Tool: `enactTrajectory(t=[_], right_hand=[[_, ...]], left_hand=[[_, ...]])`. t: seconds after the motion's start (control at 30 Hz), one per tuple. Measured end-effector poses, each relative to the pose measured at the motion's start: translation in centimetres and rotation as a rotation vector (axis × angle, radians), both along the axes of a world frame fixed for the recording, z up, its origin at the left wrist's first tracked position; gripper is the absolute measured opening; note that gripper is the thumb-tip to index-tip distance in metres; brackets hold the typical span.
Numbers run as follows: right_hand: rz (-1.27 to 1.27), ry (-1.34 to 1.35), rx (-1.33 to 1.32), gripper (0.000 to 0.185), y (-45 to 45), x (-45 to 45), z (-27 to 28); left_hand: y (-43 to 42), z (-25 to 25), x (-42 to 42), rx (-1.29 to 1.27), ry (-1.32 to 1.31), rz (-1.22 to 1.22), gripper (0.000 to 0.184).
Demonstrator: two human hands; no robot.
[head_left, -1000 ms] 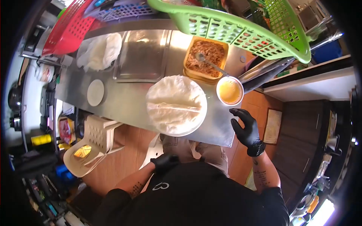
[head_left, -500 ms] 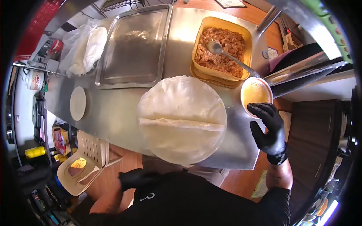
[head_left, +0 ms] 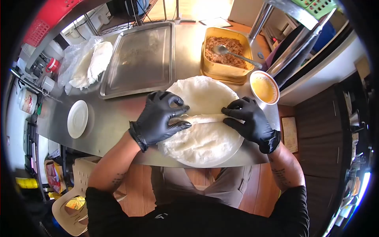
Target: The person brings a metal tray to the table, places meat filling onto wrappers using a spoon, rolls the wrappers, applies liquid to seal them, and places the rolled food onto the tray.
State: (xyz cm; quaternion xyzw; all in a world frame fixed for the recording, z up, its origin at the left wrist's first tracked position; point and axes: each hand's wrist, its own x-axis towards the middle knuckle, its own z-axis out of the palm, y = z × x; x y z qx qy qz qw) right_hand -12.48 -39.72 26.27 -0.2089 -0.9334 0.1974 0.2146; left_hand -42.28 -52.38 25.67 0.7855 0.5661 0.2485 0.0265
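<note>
A thin, pale filled roll lies across the middle of a round white wrapper sheet, which rests on a round board or plate. My left hand, in a black glove, pinches the roll's left end between thumb and fingers. At the opposite end my right hand, gloved the same way, has its thumb and fingertips closed on the roll. The fingers cover both tips of the roll. Close beyond my right hand is a bowl of yellow liquid, which looks like beaten egg.
A yellow tub holds minced filling and a spoon. Left of it lies a metal tray. White wrappers in plastic and a small white plate are further left on the steel table.
My right hand has moved from the egg bowl to the roll's right end. My left hand has come up from beside my body and taken the left end. The head view has shifted.
</note>
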Motion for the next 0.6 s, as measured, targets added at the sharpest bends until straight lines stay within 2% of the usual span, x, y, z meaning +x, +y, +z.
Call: enactTrajectory(t=[0.1,0.23,0.33,0.37,0.4,0.47,0.5,0.6], right_hand=[[-0.038,0.06,0.01,0.024,-0.7,0.2,-0.4],[-0.046,0.138,-0.002,0.026,-1.5,0.4,-0.8],[-0.044,0.038,-0.007,0.027,-1.3,0.8,-0.2],[-0.004,-0.004,0.026,0.038,-1.0,1.3,-0.4],[-0.001,0.003,0.012,0.038,-1.1,1.1,-0.2],[-0.064,0.12,-0.017,0.05,-1.1,0.8,1.0],[-0.063,0.09,-0.054,0.061,-0.5,1.3,1.3],[0.021,-0.018,-0.048,0.057,1.1,1.7,2.5]], left_hand=[[0.1,-0.6,0.3,-0.006,-0.094,-0.074,0.026],[-0.3,-0.7,0.6,0.014,-0.051,-0.078,0.028],[-0.9,-0.3,1.0,0.089,-0.023,-0.041,0.038],[-0.9,0.1,0.9,0.099,-0.011,-0.011,0.046],[-1.0,0.7,0.8,0.108,0.001,0.018,0.054],[-1.1,2.2,-0.1,0.07,-0.02,0.05,0.068],[-1.1,2.9,-0.5,0.048,-0.01,0.049,0.068],[-0.4,3.5,-0.5,-0.058,0.039,-0.004,0.06]])
